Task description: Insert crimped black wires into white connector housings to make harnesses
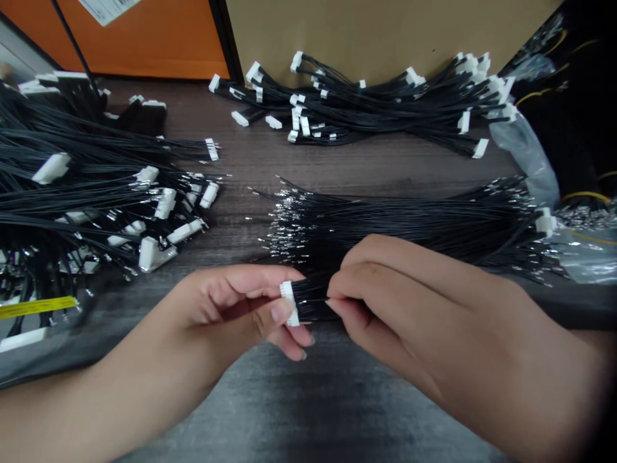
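Now gripping a white connector (290, 303) in the left hand (231, 337), thumb pressed on top, fingers curled behind and below, right there in the near middle over the tabletop (299, 411). And pinching tight with the right hand (419, 315), thumb tip against forefinger, on a thin dark wire (315, 300) just to the right of that connector. Cannot tell whether gripping more wires behind those knuckles. Look between the two hands: running rightward out of the connector, a set of black wires, partly lost behind the right fingers. Just beyond, lying crosswise on the tabletop, a broad bundle of loose black wires (409, 222), tipped in bright metal at both ends, plus one white connector block (545, 222) near the right end. Farther back, a row of black cables (376, 116) fitted with white connectors at left and right, close to a tan panel (376, 32). Over to the left, a big heap of black wires (96, 151), white connectors jumbled at the near ends, and a yellow strip (38, 307) lying across the lower part. Behind that heap, an orange panel (159, 38) bearing a white label (107, 8). Out on the right, clear plastic (525, 151) and more dark wires tied with yellow bands (585, 195).
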`<state>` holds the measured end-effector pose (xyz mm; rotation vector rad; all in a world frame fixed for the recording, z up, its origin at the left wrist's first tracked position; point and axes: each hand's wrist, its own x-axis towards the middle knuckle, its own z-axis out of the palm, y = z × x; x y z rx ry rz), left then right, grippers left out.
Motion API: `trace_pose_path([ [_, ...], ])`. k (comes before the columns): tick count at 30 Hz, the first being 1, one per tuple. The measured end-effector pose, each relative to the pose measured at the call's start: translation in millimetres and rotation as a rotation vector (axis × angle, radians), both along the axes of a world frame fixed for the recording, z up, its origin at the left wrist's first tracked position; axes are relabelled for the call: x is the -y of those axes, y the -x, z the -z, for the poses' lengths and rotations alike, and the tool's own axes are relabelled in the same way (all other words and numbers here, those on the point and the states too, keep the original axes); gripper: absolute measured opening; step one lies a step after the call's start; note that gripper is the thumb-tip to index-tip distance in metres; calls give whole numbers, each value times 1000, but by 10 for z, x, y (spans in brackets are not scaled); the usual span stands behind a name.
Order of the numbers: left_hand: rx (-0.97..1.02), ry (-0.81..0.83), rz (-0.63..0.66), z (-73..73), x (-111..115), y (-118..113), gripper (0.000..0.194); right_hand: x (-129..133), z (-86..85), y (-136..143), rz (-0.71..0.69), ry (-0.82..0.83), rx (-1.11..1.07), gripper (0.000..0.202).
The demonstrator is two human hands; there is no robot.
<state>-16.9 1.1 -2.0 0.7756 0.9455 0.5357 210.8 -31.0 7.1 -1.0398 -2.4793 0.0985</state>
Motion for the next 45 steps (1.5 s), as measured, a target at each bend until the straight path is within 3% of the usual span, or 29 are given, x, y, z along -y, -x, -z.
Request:
trace_pose_path([
  [9,27,-3,11,-2,-6,7,11,3,42,3,31,28,-35,41],
  [12,1,12,10,-31,-12,-18,14,-16,78,20,45,131,-62,35],
  [17,-59,-83,51,-49,26,-65,19,10,151,53,-98,182,-25,46],
  [24,-66,-163,98,-50,39,-46,15,-48,0,6,-35,339,-101,41],
  [28,-77,-113,68,12,62,-42,12,-362,-9,-162,22,226,-114,13],
  [32,30,-84,13,147,108,-1,13,-549,90,-246,26,189,-29,16],
  [38,89,-40,33,180,59,23,10,-478,110,-240,-4,157,-61,24],
  [45,103,33,39,112,-7,37,8,-413,-89,-297,35,223,-150,17],
])
